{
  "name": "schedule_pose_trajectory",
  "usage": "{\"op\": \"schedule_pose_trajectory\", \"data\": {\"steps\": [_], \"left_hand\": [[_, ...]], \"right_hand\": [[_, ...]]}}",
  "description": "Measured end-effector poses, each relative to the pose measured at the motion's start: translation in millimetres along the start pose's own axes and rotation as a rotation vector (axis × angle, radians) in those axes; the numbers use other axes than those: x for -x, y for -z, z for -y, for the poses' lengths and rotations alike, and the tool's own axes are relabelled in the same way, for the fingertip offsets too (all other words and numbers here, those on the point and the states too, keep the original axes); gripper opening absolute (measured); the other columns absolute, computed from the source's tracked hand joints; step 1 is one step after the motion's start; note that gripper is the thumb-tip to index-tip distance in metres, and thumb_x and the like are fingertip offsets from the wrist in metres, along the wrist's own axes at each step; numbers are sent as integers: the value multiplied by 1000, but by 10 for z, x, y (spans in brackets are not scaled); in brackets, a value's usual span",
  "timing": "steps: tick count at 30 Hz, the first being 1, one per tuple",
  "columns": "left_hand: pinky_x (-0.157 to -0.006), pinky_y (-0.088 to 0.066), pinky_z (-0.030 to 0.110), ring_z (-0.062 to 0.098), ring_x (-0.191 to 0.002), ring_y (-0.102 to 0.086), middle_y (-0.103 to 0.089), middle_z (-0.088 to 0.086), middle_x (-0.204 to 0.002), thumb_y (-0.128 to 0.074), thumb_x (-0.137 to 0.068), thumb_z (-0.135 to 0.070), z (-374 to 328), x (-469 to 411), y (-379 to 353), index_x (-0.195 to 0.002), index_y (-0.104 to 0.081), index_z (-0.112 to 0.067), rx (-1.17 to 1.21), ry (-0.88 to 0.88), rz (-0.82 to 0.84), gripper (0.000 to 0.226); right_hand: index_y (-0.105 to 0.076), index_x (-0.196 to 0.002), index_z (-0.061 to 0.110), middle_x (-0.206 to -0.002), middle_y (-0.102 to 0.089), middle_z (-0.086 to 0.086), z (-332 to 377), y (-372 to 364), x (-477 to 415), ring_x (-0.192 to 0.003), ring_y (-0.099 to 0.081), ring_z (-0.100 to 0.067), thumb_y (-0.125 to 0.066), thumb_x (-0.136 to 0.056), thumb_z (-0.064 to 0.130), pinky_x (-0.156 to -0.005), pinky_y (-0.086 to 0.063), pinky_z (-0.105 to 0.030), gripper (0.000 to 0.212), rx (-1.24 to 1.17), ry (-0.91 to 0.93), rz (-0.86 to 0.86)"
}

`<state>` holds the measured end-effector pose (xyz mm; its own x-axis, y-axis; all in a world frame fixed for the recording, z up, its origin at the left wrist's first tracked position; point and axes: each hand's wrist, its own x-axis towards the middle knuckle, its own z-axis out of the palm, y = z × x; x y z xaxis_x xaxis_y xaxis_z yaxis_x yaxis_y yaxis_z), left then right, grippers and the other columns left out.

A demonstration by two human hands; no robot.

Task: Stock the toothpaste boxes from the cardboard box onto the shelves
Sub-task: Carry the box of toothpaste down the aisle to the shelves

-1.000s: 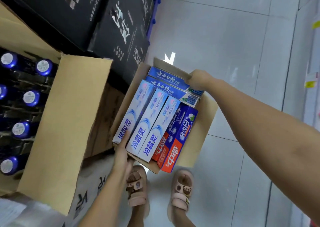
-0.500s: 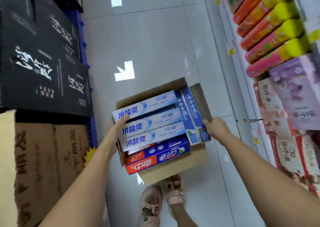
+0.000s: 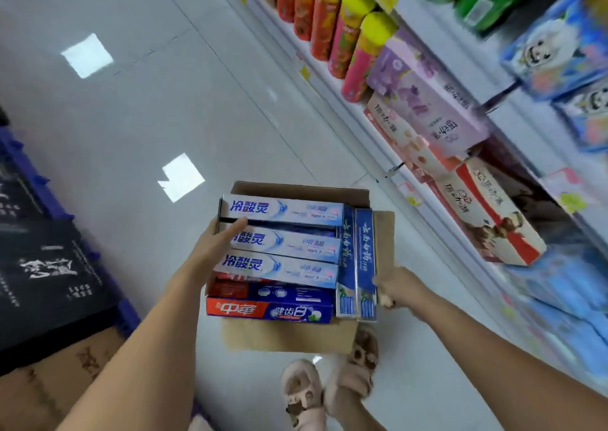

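I carry an open cardboard box (image 3: 289,338) above the floor, between both hands. It is full of toothpaste boxes: three pale blue-and-white ones (image 3: 283,211) lie flat on top, two dark blue ones (image 3: 365,259) stand on edge along the right side, and a red-and-blue one (image 3: 268,310) shows at the near edge. My left hand (image 3: 214,249) grips the box's left wall, thumb lying over the toothpaste boxes. My right hand (image 3: 393,287) grips the right wall, fingers curled round its edge.
Store shelves (image 3: 513,108) run along the right, stocked with red-and-yellow cylinders (image 3: 358,52), pink and red cartons (image 3: 427,101) and blue packs. Black cartons (image 3: 46,272) and a brown carton (image 3: 49,384) stand at the left. Grey tiled floor (image 3: 197,101) lies ahead; my sandalled feet (image 3: 329,388) are below.
I have turned from the stacked cartons toward the shelves on the right, carrying the box with me. Both hands keep their hold on its sides.
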<state>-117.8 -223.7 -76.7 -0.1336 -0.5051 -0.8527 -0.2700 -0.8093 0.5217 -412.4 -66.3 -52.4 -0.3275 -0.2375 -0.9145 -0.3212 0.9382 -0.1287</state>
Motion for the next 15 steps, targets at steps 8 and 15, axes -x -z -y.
{"op": "schedule_pose_trajectory", "data": {"steps": [8,15], "left_hand": [[-60,-60,39,28,-73,-72,-74,12,-94,-71,-72,-46,-148,-57,-79,-111,-63,-20,-57,116,41,47],[-66,-60,43,29,-76,-72,-73,13,-101,-68,-76,-46,-196,41,-170,-112,-63,-20,-130,148,61,45]], "right_hand": [[-63,-91,0,-88,-67,-10,82,48,-112,-63,-55,-15,-47,-95,22,-52,-39,-21,27,-98,56,-131],[-57,-86,7,-91,-62,-8,24,71,-43,-77,-56,-22,-53,-91,10,-59,-43,-22,7,-59,54,-163]]}}
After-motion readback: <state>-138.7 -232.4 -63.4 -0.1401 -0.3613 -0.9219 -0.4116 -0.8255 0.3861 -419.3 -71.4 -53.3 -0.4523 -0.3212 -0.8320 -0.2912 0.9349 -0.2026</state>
